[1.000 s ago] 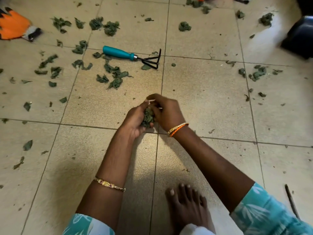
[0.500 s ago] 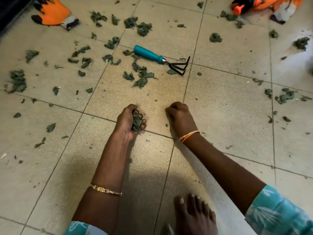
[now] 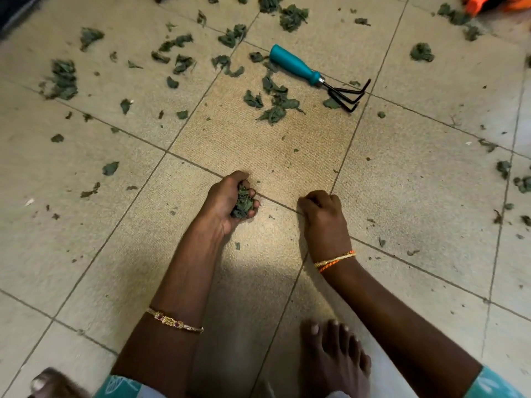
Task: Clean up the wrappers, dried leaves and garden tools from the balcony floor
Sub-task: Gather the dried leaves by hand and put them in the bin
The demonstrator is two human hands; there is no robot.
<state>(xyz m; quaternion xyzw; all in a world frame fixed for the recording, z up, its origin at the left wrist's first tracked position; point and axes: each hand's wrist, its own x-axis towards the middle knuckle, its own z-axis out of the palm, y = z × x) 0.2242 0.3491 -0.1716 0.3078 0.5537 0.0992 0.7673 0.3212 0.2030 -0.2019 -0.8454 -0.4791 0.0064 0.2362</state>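
My left hand (image 3: pixel 227 201) grips a clump of dried green leaves (image 3: pixel 243 201) low over the tiled floor. My right hand (image 3: pixel 323 214) is beside it on the floor, fingers curled with the tips pinched at a small leaf bit on the grout line; what it holds is hidden. A hand rake with a teal handle (image 3: pixel 296 66) and black prongs (image 3: pixel 349 96) lies further out on the tiles. Several dried leaves (image 3: pixel 275 104) lie just in front of the rake, and more (image 3: pixel 61 80) are scattered to the left.
An orange object (image 3: pixel 474 2) shows at the top right edge. More leaf clumps (image 3: pixel 421 51) lie at the right and far side. My bare foot (image 3: pixel 333 357) rests on the floor near the bottom. Beige floor tiles (image 3: pixel 416 179) spread all round.
My hands have separated: the left keeps the leaf clump, the right dropped to the floor and moved further right. The camera view has shifted, so the rake appears more to the right.
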